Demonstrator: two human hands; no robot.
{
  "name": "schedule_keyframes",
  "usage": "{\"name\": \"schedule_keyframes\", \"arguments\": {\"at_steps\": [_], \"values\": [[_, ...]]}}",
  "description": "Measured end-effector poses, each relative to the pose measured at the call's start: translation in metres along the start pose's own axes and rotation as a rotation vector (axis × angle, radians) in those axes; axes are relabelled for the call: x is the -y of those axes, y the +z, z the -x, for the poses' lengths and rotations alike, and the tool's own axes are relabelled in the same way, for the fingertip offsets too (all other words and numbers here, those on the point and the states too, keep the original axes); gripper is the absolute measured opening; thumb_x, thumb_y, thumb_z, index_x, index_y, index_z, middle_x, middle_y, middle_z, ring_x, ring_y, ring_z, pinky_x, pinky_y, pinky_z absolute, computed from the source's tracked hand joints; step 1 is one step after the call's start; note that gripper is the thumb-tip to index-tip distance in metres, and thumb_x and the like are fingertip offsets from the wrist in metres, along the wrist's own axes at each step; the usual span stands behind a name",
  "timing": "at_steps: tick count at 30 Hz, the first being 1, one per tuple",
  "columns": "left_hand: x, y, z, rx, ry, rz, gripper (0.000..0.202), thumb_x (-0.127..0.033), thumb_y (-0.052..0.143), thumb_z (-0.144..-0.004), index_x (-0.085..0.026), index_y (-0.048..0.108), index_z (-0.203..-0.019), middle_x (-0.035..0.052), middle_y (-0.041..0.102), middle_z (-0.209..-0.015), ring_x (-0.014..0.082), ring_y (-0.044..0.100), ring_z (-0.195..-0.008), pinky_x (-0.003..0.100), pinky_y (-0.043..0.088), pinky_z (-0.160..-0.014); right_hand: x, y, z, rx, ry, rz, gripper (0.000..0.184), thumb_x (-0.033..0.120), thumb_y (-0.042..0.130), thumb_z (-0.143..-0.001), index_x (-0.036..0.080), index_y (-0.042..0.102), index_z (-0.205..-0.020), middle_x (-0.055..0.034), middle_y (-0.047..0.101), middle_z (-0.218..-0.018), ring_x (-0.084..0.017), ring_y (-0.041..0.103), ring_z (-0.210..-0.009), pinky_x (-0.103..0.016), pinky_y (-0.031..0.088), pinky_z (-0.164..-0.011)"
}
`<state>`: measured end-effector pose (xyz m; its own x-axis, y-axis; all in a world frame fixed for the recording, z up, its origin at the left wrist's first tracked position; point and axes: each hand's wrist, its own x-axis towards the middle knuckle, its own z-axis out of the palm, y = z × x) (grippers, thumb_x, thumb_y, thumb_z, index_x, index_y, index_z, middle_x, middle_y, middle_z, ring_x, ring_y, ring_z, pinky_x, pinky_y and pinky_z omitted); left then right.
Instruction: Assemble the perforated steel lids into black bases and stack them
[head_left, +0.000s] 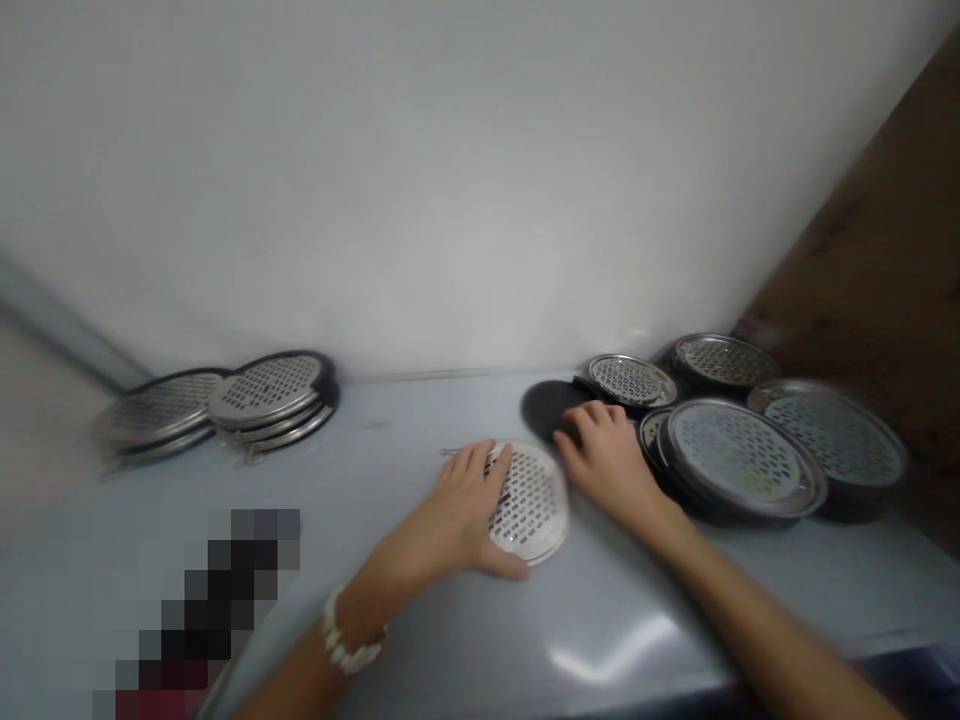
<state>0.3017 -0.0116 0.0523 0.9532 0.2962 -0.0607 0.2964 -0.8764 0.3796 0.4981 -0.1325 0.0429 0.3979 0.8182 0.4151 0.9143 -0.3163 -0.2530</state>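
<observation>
One white wall [450, 200] rising behind a grey table [375, 420], brown cardboard [862, 250] at far right. Stacks of round perforated steel strainer plates [270, 392] at left, more stacks [739, 458] at right. Between them, a single pale perforated plate [531, 503] lying flat on the table, left hand [450, 510] on top, fingers spread across its rim. Right hand [609, 465] palm-down just beside it, fingers loosely spread, pinching nothing. White beaded bracelet [349, 630] on left wrist.
</observation>
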Motion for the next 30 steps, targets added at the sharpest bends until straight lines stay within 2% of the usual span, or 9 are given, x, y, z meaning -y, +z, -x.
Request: {"name": "schedule_keyframes", "arguments": {"at_steps": [2, 6, 9, 13, 16, 20, 24, 27, 30], "values": [[-0.001, -0.002, -0.001, 0.004, -0.020, -0.012, 0.128, -0.068, 0.083, -0.053, -0.014, 0.028, -0.156, 0.0259, 0.035, -0.156, 0.0464, 0.031, -0.143, 0.059, 0.025, -0.117, -0.012, 0.004, -0.003, 0.002, 0.025, 0.041, 0.019, 0.035, 0.057, -0.097, 0.021, 0.068, -0.092, -0.0155, 0.063, -0.103, -0.034, 0.052, -0.102, -0.051, 0.044, -0.089], [-0.002, -0.004, -0.003, 0.016, -0.078, -0.030, 0.133, -0.063, 0.086, -0.049, -0.009, 0.028, -0.156, 0.0273, 0.034, -0.156, 0.0464, 0.030, -0.143, 0.058, 0.025, -0.118, -0.025, 0.009, -0.006, 0.055, -0.017, -0.004, 0.028, 0.036, 0.055, -0.098, 0.020, 0.068, -0.079, -0.0144, 0.060, -0.096, -0.034, 0.052, -0.103, -0.056, 0.042, -0.096], [-0.001, -0.005, -0.003, 0.021, -0.081, -0.018, 0.136, -0.060, 0.089, -0.047, -0.008, 0.027, -0.157, 0.0272, 0.032, -0.157, 0.0457, 0.028, -0.144, 0.056, 0.025, -0.119, -0.025, 0.004, -0.008, -0.011, 0.034, -0.033, 0.029, 0.036, 0.058, -0.095, 0.019, 0.065, -0.072, -0.0164, 0.057, -0.107, -0.036, 0.048, -0.110, -0.056, 0.043, -0.098], [-0.001, -0.006, -0.002, 0.004, -0.059, -0.005, 0.134, -0.058, 0.089, -0.048, -0.010, 0.027, -0.157, 0.0255, 0.034, -0.155, 0.0446, 0.031, -0.143, 0.055, 0.026, -0.119, -0.025, -0.008, -0.010, -0.127, 0.023, -0.034, 0.020, 0.022, 0.061, -0.085, 0.020, 0.057, -0.065, -0.0165, 0.052, -0.118, -0.038, 0.042, -0.118, -0.057, 0.042, -0.100], [-0.002, -0.007, -0.002, 0.012, -0.065, -0.009, 0.133, -0.056, 0.090, -0.048, -0.012, 0.028, -0.157, 0.0253, 0.034, -0.156, 0.0447, 0.031, -0.143, 0.057, 0.026, -0.118, -0.028, -0.017, -0.012, -0.160, -0.046, -0.052, 0.011, 0.010, 0.058, -0.077, 0.020, 0.058, -0.072, -0.0149, 0.051, -0.121, -0.036, 0.044, -0.117, -0.055, 0.043, -0.100], [-0.003, -0.006, -0.003, 0.018, -0.077, -0.010, 0.135, -0.055, 0.092, -0.047, -0.012, 0.027, -0.157, 0.0254, 0.033, -0.156, 0.0450, 0.030, -0.143, 0.057, 0.026, -0.119, -0.029, -0.023, -0.014, -0.318, -0.106, -0.109, 0.030, 0.003, 0.052, -0.074, 0.021, 0.063, -0.096, -0.0134, 0.050, -0.127, -0.033, 0.047, -0.120, -0.053, 0.044, -0.100], [-0.003, -0.005, -0.003, 0.018, -0.076, -0.027, 0.133, -0.056, 0.091, -0.049, -0.013, 0.027, -0.158, 0.0244, 0.033, -0.156, 0.0432, 0.030, -0.144, 0.056, 0.025, -0.119, -0.027, -0.022, -0.013, -0.493, -0.121, -0.055, 0.040, -0.002, 0.048, -0.075, 0.022, 0.064, -0.103, -0.0111, 0.058, -0.121, -0.030, 0.050, -0.116, -0.052, 0.046, -0.099], [-0.001, -0.003, -0.004, 0.015, -0.072, -0.029, 0.134, -0.058, 0.090, -0.048, -0.013, 0.027, -0.157, 0.0251, 0.032, -0.157, 0.0439, 0.029, -0.144, 0.056, 0.026, -0.119, -0.028, -0.017, -0.012, -0.518, -0.093, 0.016, 0.041, -0.003, 0.047, -0.077, 0.020, 0.066, -0.103, -0.0119, 0.062, -0.121, -0.031, 0.049, -0.112, -0.052, 0.047, -0.098], [0.000, -0.003, -0.004, 0.020, -0.069, -0.040, 0.131, -0.061, 0.089, -0.049, -0.014, 0.030, -0.156, 0.0252, 0.031, -0.158, 0.0446, 0.028, -0.145, 0.058, 0.025, -0.119, -0.033, -0.012, -0.013, -0.459, -0.053, 0.071, 0.039, -0.004, 0.046, -0.077, 0.019, 0.069, -0.098, -0.0124, 0.064, -0.118, -0.032, 0.049, -0.110, -0.053, 0.048, -0.096]]}}
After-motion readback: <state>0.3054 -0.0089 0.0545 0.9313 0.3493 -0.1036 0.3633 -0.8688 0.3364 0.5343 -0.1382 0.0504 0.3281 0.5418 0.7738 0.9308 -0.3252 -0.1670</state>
